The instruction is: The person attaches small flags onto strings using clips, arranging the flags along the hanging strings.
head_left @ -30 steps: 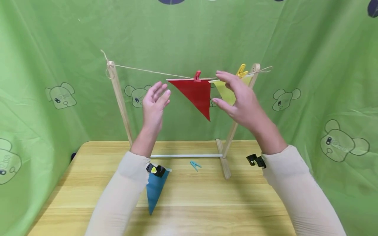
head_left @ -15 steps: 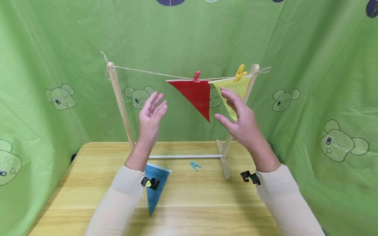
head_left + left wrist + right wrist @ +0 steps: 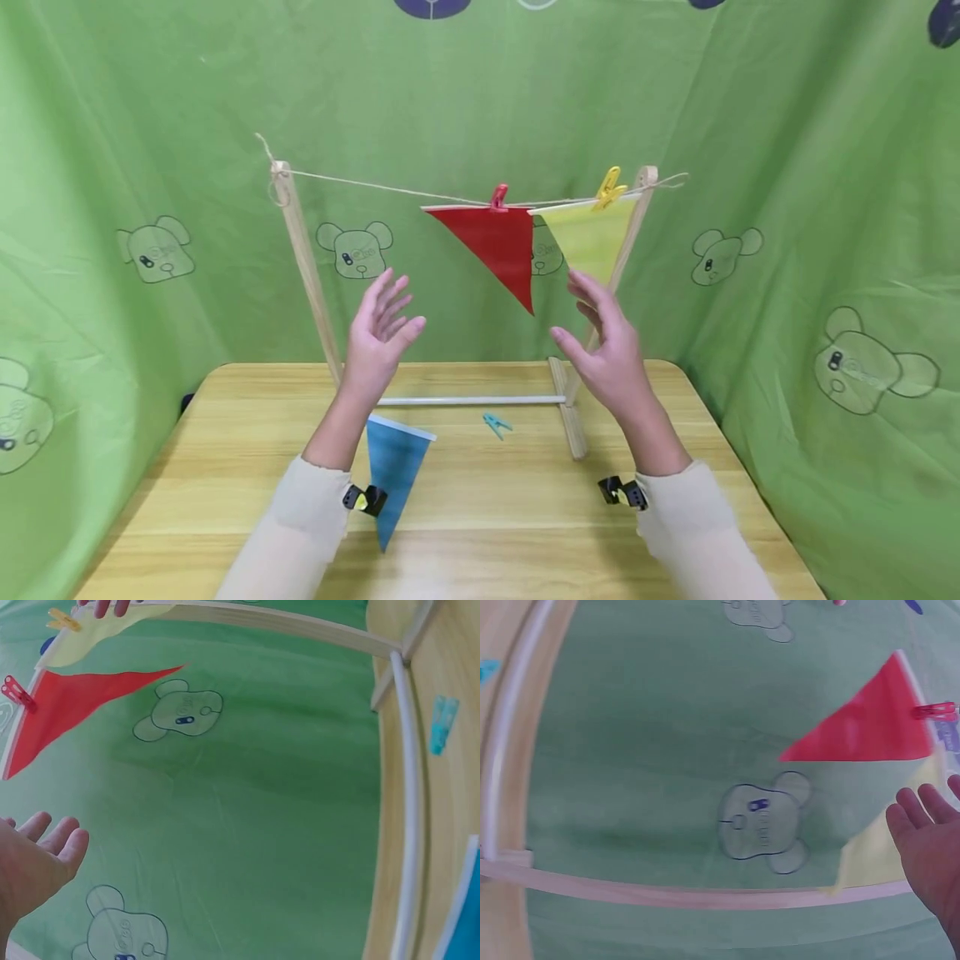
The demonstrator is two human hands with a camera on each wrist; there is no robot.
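My left hand point(image 3: 373, 346) is raised in the air, fingers loosely spread, holding nothing. Opposite it my right hand point(image 3: 609, 350) hovers below the yellow pennant point(image 3: 592, 237), its thumb apart from the fingers and nothing between them. A yellow clothespin point(image 3: 610, 188) fixes that pennant to the string point(image 3: 375, 181). Beside it hangs a red pennant point(image 3: 498, 246), held by a red clothespin point(image 3: 498, 197). On the table, a blue pennant point(image 3: 397, 467) with a white top edge lies partly behind the left wrist's camera. A light blue clothespin point(image 3: 497, 425) lies to its right.
Two wooden posts, the left one point(image 3: 306, 258) and the right one point(image 3: 633, 225), carry the string. A white bar point(image 3: 472, 401) joins them low down, near the wooden table point(image 3: 510, 550). A green curtain point(image 3: 450, 100) surrounds the table.
Both hands have come down and back from the string, staying empty. The red and yellow pennants stay hanging in their places, and the yellow one shows more fully now.
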